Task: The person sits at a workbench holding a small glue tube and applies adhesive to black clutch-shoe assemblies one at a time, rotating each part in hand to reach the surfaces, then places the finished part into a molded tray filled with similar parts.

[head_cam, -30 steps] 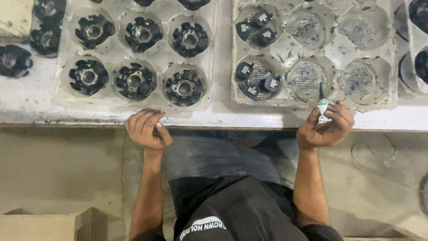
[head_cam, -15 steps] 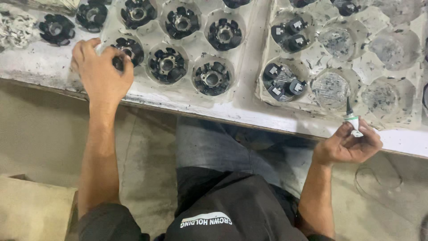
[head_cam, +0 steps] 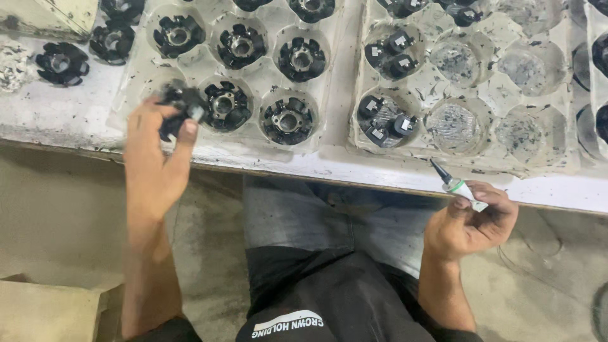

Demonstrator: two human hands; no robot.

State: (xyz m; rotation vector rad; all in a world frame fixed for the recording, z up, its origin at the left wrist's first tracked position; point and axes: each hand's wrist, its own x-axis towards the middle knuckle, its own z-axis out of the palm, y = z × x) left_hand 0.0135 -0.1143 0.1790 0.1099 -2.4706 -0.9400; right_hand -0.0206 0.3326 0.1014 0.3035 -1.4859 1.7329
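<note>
My left hand (head_cam: pixel 155 166) grips a black round motor part (head_cam: pixel 178 106) and holds it just above the near-left pocket of a clear plastic tray (head_cam: pixel 335 76). That tray's other pockets hold several similar black round parts (head_cam: pixel 288 120). My right hand (head_cam: pixel 472 221) is below the table edge and holds a small glue tube (head_cam: pixel 457 187) with a black nozzle pointing up and left. A second clear tray (head_cam: pixel 484 161) on the right holds small black clip pieces (head_cam: pixel 381 120) in its left pockets; its other pockets show only dark smudges.
The white worktable edge (head_cam: pixel 253 158) runs across the frame. Loose black round parts (head_cam: pixel 61 63) lie at the far left, next to a box corner (head_cam: pixel 69 16). Another tray (head_cam: pixel 595 95) shows at the right edge. A cardboard box (head_cam: pixel 44 310) sits on the floor at lower left.
My left hand went from the table edge up to the left tray and closed on a black round part, lifting it. My right hand stayed low with the tube.
</note>
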